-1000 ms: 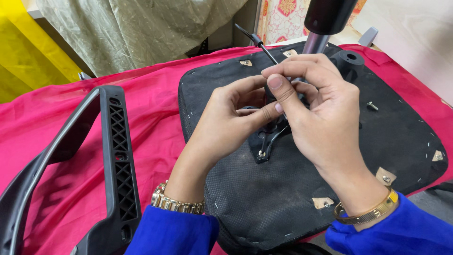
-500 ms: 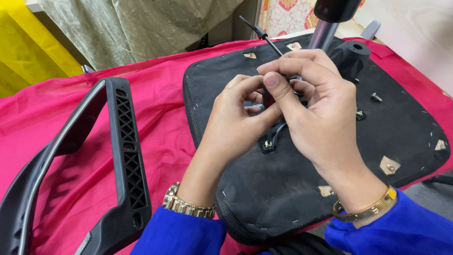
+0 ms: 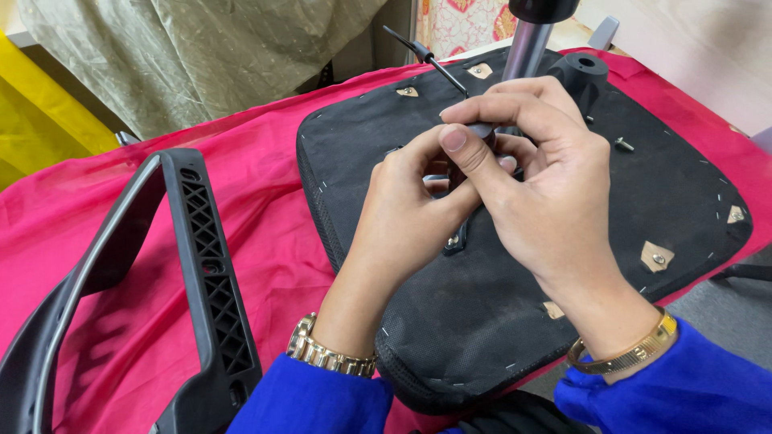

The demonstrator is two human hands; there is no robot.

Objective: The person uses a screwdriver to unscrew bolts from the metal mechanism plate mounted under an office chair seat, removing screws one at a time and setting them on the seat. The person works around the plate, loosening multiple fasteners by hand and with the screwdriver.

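Against the frame half a second earlier: both hands and the upturned black fabric-covered chair seat shifted slightly left and up in view; black metal bracket at the seat's centre now almost wholly hidden beneath the hands, only its lower tip with one screw head showing; finger pinch unchanged in form.

Left hand: raised over the middle of the seat, wrist bent, fingers curled inward, thumb lying against the right thumb; grip narrow, closed about a small part hidden between the fingers, kind not discernible. Gold metal watch at the wrist, blue sleeve below.

Right hand: arched over the left, index finger and thumb pinched on a small dark rounded knob held just above the bracket; grip narrow, holding that knob. Gold bangle at the wrist.

Surroundings: seat resting on a surface draped in bright pink cloth; grey metal column rising behind the hands; thin black lever projecting beside it; loose silver screw on the seat to the right; black plastic latticed armrest lying well apart at the left.
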